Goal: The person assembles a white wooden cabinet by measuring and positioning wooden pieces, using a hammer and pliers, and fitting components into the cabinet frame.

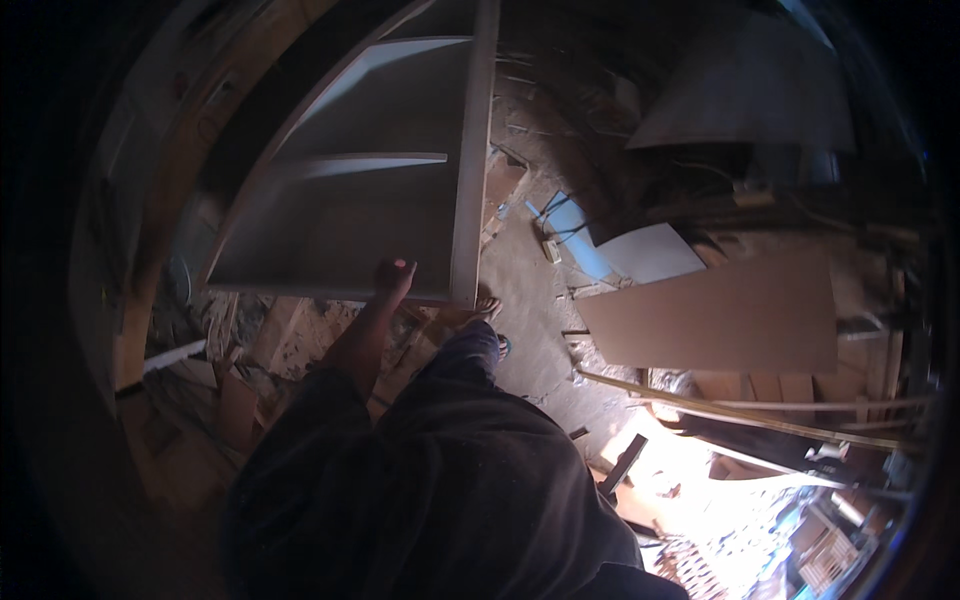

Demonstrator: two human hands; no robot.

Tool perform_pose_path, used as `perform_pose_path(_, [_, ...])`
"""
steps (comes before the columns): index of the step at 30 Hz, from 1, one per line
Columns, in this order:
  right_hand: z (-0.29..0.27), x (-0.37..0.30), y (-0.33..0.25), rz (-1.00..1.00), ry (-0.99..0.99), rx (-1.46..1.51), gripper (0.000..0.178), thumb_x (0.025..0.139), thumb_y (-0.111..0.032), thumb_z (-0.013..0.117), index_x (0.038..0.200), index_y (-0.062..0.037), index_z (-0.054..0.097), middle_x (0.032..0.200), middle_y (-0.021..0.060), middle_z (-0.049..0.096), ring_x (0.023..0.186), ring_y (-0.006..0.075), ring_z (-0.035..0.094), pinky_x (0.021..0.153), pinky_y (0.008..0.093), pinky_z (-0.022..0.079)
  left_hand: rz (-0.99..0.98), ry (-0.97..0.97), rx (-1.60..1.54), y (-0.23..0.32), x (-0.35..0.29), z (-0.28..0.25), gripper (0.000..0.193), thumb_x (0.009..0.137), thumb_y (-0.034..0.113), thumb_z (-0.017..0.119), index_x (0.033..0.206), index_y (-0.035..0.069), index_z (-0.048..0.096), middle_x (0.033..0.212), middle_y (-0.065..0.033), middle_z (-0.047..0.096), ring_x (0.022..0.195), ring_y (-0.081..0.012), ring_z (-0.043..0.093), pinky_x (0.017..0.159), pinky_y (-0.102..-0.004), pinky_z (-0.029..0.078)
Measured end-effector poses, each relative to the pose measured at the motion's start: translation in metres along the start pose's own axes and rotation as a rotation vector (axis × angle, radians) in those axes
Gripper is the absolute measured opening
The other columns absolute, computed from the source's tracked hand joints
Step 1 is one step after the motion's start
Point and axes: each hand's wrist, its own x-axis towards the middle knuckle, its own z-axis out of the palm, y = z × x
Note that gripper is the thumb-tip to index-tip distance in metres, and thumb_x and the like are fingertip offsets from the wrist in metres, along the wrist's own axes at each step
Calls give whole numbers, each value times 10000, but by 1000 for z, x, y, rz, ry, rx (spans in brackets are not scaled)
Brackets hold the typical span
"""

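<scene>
My left hand [397, 275] reaches forward over the near edge of a tall wooden cabinet [466, 190] with shelves. Its fingers look curled closed, with one fingertip or thumb standing out to the right. Whether they grip anything is too small and dim to make out. The cabinet's open compartments face up toward me, and a pale shelf [370, 160] crosses it beyond the hand. My right hand does not show.
Wood scraps [290, 340] litter the ground below the cabinet. Right of the bare floor strip [540, 340] lie a blue sheet [578, 235], a white sheet [650, 252] and a large brown board [715, 315]. Long strips [740, 411] and brightly lit debris lie nearer.
</scene>
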Motion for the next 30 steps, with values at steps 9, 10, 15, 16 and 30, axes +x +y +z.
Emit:
perform_pose_path(9, [15,95,-63,-173,-297,-183,193,913,-131,689,1077,-29,697,938,123,713,950,214,675,853,359,517,39,-35,645,-64,0,41,305,955,326,541,1101,102,688,1013,-143,677,989,-321,657,882,-505,515])
perform_pose_path(10, [10,109,-70,-207,-303,-219,193,912,-133,691,1075,-29,698,938,123,714,954,216,675,854,360,518,106,-55,587,-48,3,48,307,950,331,547,1097,102,689,1013,-143,678,986,-326,657,882,-504,515])
perform_pose_path(15, [-11,201,-138,-948,-286,-701,195,911,-144,702,1068,-29,703,942,122,716,971,226,677,862,367,521,146,-41,381,57,31,41,305,934,339,558,1053,98,701,1030,-124,691,978,-328,661,878,-478,519])
perform_pose_path(16, [-13,223,-159,-1254,-197,-878,195,910,-146,704,1066,-29,704,943,122,717,974,228,677,864,368,522,40,-6,305,69,26,45,290,918,342,581,1014,101,710,1001,-124,695,961,-325,665,865,-476,520])
perform_pose_path(30, [55,195,-587,-1138,-564,-82,361,952,-141,675,1252,47,604,1252,143,635,1100,221,620,986,339,484,-472,551,-247,110,-48,65,346,827,364,719,900,26,741,882,-192,722,883,-337,707,822,-433,543])
